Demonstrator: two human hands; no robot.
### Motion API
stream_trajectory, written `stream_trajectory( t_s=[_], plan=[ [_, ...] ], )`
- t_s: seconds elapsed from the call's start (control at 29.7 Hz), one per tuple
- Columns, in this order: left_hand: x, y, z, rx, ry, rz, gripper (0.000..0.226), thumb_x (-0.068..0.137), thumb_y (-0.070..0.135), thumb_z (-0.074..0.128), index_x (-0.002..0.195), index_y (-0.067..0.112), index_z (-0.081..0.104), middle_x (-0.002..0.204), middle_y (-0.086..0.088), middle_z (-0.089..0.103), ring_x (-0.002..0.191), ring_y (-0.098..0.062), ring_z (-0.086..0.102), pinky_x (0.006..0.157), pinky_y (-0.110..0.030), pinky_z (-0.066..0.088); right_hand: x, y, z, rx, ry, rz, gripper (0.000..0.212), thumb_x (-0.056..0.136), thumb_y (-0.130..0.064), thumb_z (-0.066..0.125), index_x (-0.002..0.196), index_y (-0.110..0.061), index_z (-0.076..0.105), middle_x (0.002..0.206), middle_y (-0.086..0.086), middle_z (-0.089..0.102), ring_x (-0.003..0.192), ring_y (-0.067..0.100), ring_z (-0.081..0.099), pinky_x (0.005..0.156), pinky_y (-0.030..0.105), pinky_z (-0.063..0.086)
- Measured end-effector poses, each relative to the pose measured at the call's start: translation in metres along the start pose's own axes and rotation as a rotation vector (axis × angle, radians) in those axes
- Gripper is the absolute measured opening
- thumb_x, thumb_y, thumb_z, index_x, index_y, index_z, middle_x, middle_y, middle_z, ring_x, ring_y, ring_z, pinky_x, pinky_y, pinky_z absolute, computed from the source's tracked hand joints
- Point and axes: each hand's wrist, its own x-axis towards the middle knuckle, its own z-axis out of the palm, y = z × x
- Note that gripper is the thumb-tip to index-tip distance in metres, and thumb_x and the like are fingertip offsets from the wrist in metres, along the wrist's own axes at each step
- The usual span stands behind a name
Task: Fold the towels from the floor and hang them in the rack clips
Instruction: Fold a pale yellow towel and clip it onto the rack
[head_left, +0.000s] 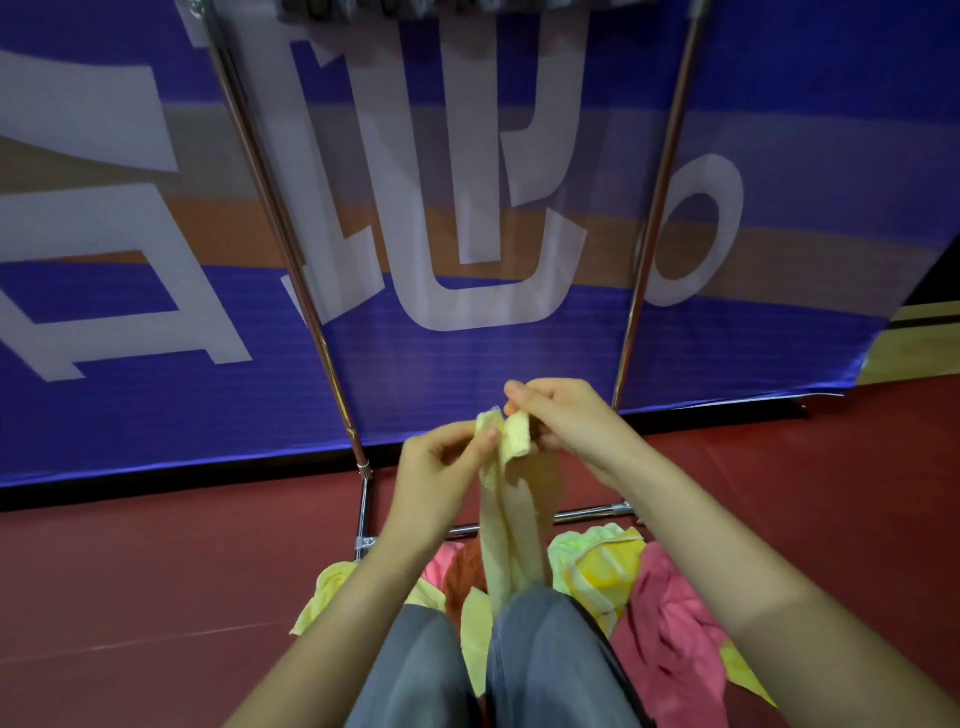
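Both hands hold one pale yellow towel (500, 530) up in front of the knees (545, 649). The left hand (441, 460) pinches its upper edge between thumb and fingers. The right hand (569, 423) grips the bunched corner just beside it, fingers curled round the cloth. The towel hangs in a narrow strip down to the lap. More towels (670, 623) (pink, yellow, green, rust) lie heaped on the red floor (156, 571) near the rack (657, 208), with a blue banner (467, 374) beyond.

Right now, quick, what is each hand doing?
Left hand: pinching the top of the pale yellow towel.
Right hand: pinching the same towel's top edge.
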Motion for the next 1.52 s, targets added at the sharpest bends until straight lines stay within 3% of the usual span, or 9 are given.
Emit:
stream_trajectory(
  t_s=[0.2, 0.54, 0.61, 0.71, 0.81, 0.91, 1.04, 1.28, 1.52],
  plan=[
    [-0.007, -0.005, 0.002, 0.022, -0.004, 0.024, 0.027, 0.078, 0.008, 0.066, 0.090, 0.032, 0.064, 0.075, 0.023, 0.071, 0.080, 0.007, 0.064, 0.072, -0.009, 0.049, -0.006, -0.008, 0.000, 0.151, -0.052, 0.129, 0.040, 0.094, -0.037, 0.040, 0.079, -0.007, 0.062, 0.075, 0.014, 0.067, 0.068, 0.019, 0.068, 0.066, 0.025, 0.058],
    [0.000, -0.004, -0.008, 0.181, 0.046, 0.101, 0.022, 0.087, 0.015, 0.056, 0.079, 0.032, 0.067, 0.069, 0.016, 0.070, 0.074, -0.003, 0.063, 0.067, -0.017, 0.049, -0.008, -0.001, 0.008, 0.244, -0.078, 0.130, 0.036, 0.094, -0.032, 0.041, 0.085, -0.003, 0.060, 0.068, 0.013, 0.070, 0.067, 0.021, 0.070, 0.067, 0.028, 0.059],
    [-0.001, -0.005, -0.010, 0.184, 0.043, 0.093, 0.018, 0.086, 0.023, 0.054, 0.078, 0.022, 0.069, 0.071, 0.003, 0.071, 0.072, -0.007, 0.060, 0.065, -0.022, 0.049, -0.008, 0.003, 0.009, 0.236, -0.108, 0.116, 0.033, 0.094, -0.031, 0.042, 0.084, -0.004, 0.059, 0.061, 0.009, 0.070, 0.063, 0.020, 0.069, 0.065, 0.027, 0.059],
    [-0.003, -0.006, -0.013, 0.178, 0.061, 0.095, 0.033, 0.085, 0.028, 0.052, 0.076, -0.002, 0.064, 0.068, -0.022, 0.060, 0.063, -0.012, 0.048, 0.057, -0.028, 0.040, -0.011, 0.011, 0.005, 0.059, -0.236, 0.095, 0.025, 0.093, -0.028, 0.044, 0.079, -0.010, 0.054, 0.051, 0.002, 0.066, 0.049, 0.014, 0.064, 0.052, 0.022, 0.055],
    [-0.001, -0.003, -0.021, 0.164, 0.077, 0.080, 0.046, 0.078, 0.042, 0.051, 0.072, -0.003, 0.060, 0.065, -0.011, 0.051, 0.062, -0.011, 0.043, 0.055, -0.027, 0.036, -0.013, 0.024, -0.005, -0.188, -0.364, 0.112, 0.021, 0.092, -0.022, 0.046, 0.073, -0.013, 0.048, 0.037, -0.003, 0.057, 0.033, 0.007, 0.053, 0.035, 0.016, 0.043],
    [0.004, 0.002, -0.033, 0.157, 0.140, 0.067, 0.033, 0.083, 0.034, 0.052, 0.064, 0.008, 0.060, 0.060, -0.007, 0.049, 0.058, -0.011, 0.043, 0.054, -0.026, 0.036, -0.014, 0.037, -0.017, -0.327, -0.376, 0.118, 0.023, 0.091, -0.021, 0.050, 0.069, -0.013, 0.048, 0.033, -0.005, 0.053, 0.030, 0.004, 0.049, 0.033, 0.014, 0.040],
    [0.011, 0.006, -0.046, 0.198, 0.170, 0.046, 0.033, 0.091, 0.022, 0.049, 0.076, -0.005, 0.061, 0.068, -0.015, 0.053, 0.065, -0.020, 0.046, 0.060, -0.034, 0.039, -0.011, 0.043, -0.035, -0.382, -0.213, 0.044, 0.025, 0.089, -0.017, 0.053, 0.064, -0.017, 0.050, 0.047, -0.004, 0.053, 0.037, 0.002, 0.052, 0.036, 0.014, 0.041],
    [0.025, 0.017, -0.052, 0.264, 0.177, 0.047, 0.033, 0.095, 0.028, 0.039, 0.084, 0.002, 0.055, 0.076, -0.005, 0.052, 0.072, -0.016, 0.048, 0.069, -0.033, 0.042, 0.003, 0.004, -0.052, -0.377, 0.084, -0.239, 0.019, 0.082, -0.013, 0.062, 0.064, -0.018, 0.057, 0.066, 0.002, 0.059, 0.064, 0.011, 0.057, 0.065, 0.028, 0.052],
    [0.056, 0.056, -0.063, 0.248, 0.255, 0.232, 0.027, 0.096, 0.024, 0.036, 0.072, 0.023, 0.046, 0.070, 0.008, 0.042, 0.066, -0.008, 0.042, 0.066, -0.030, 0.042, 0.025, -0.054, -0.051, -0.295, 0.325, -0.557, 0.016, 0.080, -0.010, 0.064, 0.067, -0.017, 0.061, 0.052, -0.010, 0.056, 0.047, -0.002, 0.053, 0.051, 0.013, 0.046]
  ],
)
